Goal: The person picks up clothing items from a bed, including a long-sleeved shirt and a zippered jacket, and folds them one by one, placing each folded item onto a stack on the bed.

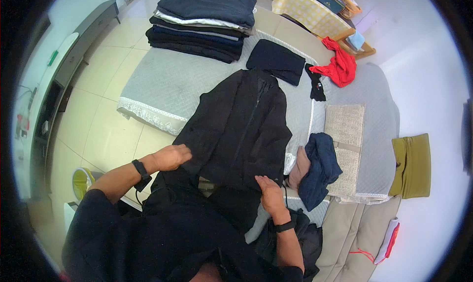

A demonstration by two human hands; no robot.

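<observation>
A black zip-front jacket [236, 129] lies spread out in front of me, its collar at the far end and its hem toward my body. Beside its left edge, my left hand [172, 157] is closed on the fabric near the sleeve end, with the fingers curled. At the lower right corner, my right hand [272, 196] grips the hem; its fingers lie on top and the thumb is hidden. Just beyond the collar sits a folded black garment [276, 61].
A tall stack of folded clothes [199, 35] stands on the grey quilted cover [162, 80]. To the right lie a red cloth [341, 65], a crumpled navy garment [320, 168], a beige woven cushion [345, 149] and an olive garment [412, 166]. A yellow bin [81, 183] stands at left.
</observation>
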